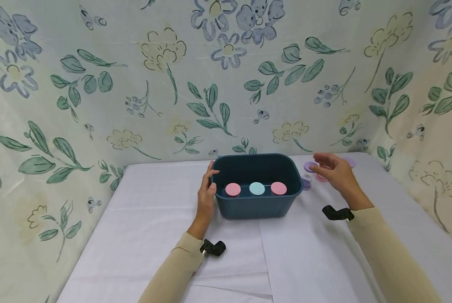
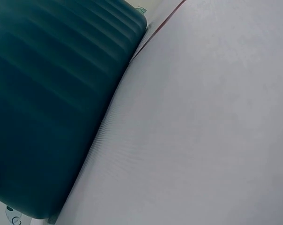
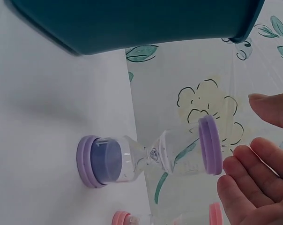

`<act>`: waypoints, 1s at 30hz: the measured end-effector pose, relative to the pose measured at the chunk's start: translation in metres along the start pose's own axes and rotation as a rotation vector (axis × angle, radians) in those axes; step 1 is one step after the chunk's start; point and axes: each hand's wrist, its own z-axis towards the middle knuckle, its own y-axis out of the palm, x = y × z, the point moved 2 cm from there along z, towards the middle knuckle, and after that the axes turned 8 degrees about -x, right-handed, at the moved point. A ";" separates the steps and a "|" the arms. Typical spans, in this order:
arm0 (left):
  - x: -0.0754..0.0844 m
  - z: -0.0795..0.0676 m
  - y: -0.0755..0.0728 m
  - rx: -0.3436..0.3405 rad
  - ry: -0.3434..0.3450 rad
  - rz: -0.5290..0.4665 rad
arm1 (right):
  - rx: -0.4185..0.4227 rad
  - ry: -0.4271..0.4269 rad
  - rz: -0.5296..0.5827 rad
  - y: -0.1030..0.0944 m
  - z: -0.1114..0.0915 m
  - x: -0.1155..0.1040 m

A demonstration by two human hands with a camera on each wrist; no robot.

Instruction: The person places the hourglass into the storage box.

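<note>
Before floral-print fabric walls (image 1: 135, 84), at a table draped in creased white cloth (image 1: 153, 227). With the left hand (image 1: 206, 198), grips the left end of the dark teal bin (image 1: 254, 208) at its rim. Inside, in a row: pink cap (image 1: 233, 190), light-blue cap (image 1: 257, 188), second pink cap (image 1: 278, 188). Just right, upright on the cloth: purple-capped sand timer (image 3: 153, 154); nearby, partly hidden, pink-capped timer (image 1: 322, 178). With the right hand (image 1: 337, 174), reaches close to the purple top, thumb and fingers parted, holding nothing; cannot tell whether touching.

A white cloth-covered bench (image 1: 153, 252) stands before a pale backdrop (image 1: 242, 107) printed with green leaves (image 1: 212, 96) and blue-and-yellow flowers (image 1: 228, 49).
</note>
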 end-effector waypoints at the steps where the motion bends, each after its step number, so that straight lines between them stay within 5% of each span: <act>1: 0.002 0.000 -0.001 0.000 0.001 -0.002 | -0.003 0.005 -0.003 0.001 0.000 0.001; 9: 0.038 -0.001 -0.004 -0.025 0.005 -0.035 | -0.005 0.023 -0.007 0.006 0.002 0.007; 30: 0.038 0.002 -0.007 -0.032 0.006 -0.026 | -0.020 0.065 -0.068 0.015 0.009 0.028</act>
